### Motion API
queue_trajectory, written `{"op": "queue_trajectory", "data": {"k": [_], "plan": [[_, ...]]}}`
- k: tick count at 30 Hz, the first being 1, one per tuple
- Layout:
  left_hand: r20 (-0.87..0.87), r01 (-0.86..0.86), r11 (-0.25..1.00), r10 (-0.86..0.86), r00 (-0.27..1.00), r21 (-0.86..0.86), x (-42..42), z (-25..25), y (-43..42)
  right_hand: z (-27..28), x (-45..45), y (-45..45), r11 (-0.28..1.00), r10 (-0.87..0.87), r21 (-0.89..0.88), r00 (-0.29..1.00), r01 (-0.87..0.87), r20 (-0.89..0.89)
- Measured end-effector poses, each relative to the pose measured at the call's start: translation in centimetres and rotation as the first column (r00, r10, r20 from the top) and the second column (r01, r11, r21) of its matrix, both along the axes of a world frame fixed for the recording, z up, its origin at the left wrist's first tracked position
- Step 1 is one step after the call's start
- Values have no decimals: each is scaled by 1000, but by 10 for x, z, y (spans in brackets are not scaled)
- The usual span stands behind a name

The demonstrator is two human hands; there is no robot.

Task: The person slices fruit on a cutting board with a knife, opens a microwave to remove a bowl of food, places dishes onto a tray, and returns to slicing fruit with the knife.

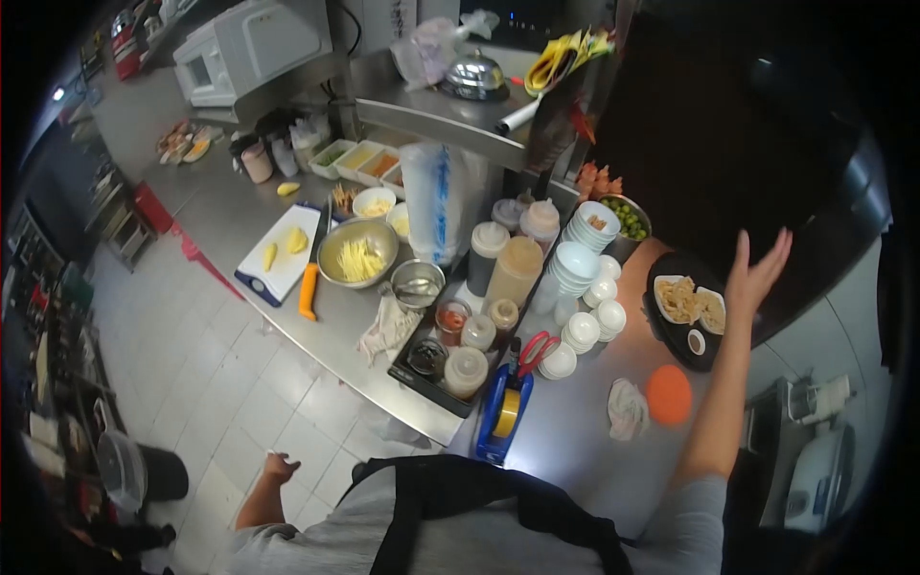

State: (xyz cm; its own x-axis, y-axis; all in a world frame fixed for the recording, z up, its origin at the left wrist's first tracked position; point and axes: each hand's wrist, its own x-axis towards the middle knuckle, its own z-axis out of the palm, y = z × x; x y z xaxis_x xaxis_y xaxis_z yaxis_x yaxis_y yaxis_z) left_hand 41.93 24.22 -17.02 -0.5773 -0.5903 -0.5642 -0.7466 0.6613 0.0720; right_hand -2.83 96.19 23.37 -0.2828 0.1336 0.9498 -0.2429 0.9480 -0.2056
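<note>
Black tray lies flat, bearing filled white dishes.

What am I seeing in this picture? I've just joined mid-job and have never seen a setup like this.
There is no machine: a person works bare-handed, and this single picture comes from a camera on their head, looking forward and down, so their chest is at the bottom.

The left hand is low over the floor. The right hand is raised, fingers spread, near a black platter with food in white dishes. Neither hand visibly holds anything.

On the metal counter, from left to right, are a white cutting board with yellow pieces, an orange-handled knife, a metal bowl of pale strips, squeeze bottles, a blue tape dispenser and stacked white bowls.
</note>
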Motion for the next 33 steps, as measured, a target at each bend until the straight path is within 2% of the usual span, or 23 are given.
{"op": "queue_trajectory", "data": {"k": [1, 2, 4, 6, 8, 10, 12, 15, 16, 17, 18, 20, 21, 22, 23, 24, 25, 26, 27, 28, 29, 30, 33], "plan": [[-34, 45, 999, -45, 998, 19, -7, -9, -6, 36, 16, -45, 994, 90, 71, 993, -84, -77], [-21, 215, 976, -216, 976, -34, -15, -34, -19, 67, 32, -89, 975, 184, 153, 972, -161, -149], [-11, 318, 947, -318, 948, 47, -43, -54, -29, 114, 64, -181, 897, 426, 201, 889, -392, -168], [-228, 302, 946, -271, 935, 115, -60, -51, -27, 139, 81, -258, 827, 530, 273, 843, -492, -88], [-313, 274, 934, -195, 930, 230, -73, -9, -18, 139, 66, -321, 797, 544, 237, 831, -555, 117], [-414, 317, 892, -168, 894, 323, -65, -13, -37, 128, 33, -372, 859, 418, 88, 789, -505, 449], [-466, 299, 885, -109, 878, 357, -36, -11, -65, 107, -18, -400, 919, 215, 182, 831, -350, 513], [-465, 204, 921, -27, 885, 333, 37, -50, -133, 89, -43, -426, 974, -77, 225, 907, -21, 415], [-426, 140, 955, -16, 904, 261, 72, -71, -160, 88, -45, -431, 976, -73, 217, 938, -3, 339], [-308, -26, 981, 87, 947, 194, 104, -60, -171, 87, -46, -433, 978, -70, 207, 962, 14, 263], [-307, 31, 990, 14, 952, 140, 105, -60, -181, 87, -43, -435, 980, -68, 197, 980, 30, 188], [-283, 142, 989, -126, 951, 38, 109, -59, -210, 84, -46, -430, 981, -95, 188, 961, 46, 259], [-252, 165, 986, -159, 955, 1, 135, -67, -220, 85, -67, -419, 973, -101, 233, 891, -5, 442], [-209, 154, 988, -155, 965, -22, 178, -76, -220, 81, -83, -412, 957, -141, 290, 890, 10, 435], [-163, 110, 993, -114, 980, -32, 236, -90, -207, 93, -88, -414, 611, -518, 790, 732, -46, 443], [-113, 41, 998, -46, 993, -40, 297, -98, -182, 81, -102, -401, 634, -388, 773, 869, 9, 308], [-56, -109, 990, 104, 993, -90, 308, -139, -180, 73, -137, -382, 537, -401, 843, 883, 11, 244], [-253, -198, 978, 176, 951, -66, 307, -133, -161, 70, -166, -366, 526, -355, 851, 910, 5, 214], [-284, -571, 806, 590, 756, 157, 289, -133, -148, 62, -206, -341, 612, -284, 791, 930, -10, 232], [-225, -623, 735, 676, 702, 268, 270, -96, -135, 66, -203, -340, 541, -389, 830, 915, 134, 106], [-337, -608, 748, 664, 668, 268, 268, -113, -121, 73, -193, -337, 547, -403, 810, 915, 214, 30], [-291, -595, 745, 666, 687, 301, 255, -90, -110, 75, -186, -343, 579, -375, 773, 926, 260, -31], [-281, -526, 785, 612, 739, 327, 242, -67, -74, 84, -139, -349, 714, -290, 630, 948, 307, -133]]}}
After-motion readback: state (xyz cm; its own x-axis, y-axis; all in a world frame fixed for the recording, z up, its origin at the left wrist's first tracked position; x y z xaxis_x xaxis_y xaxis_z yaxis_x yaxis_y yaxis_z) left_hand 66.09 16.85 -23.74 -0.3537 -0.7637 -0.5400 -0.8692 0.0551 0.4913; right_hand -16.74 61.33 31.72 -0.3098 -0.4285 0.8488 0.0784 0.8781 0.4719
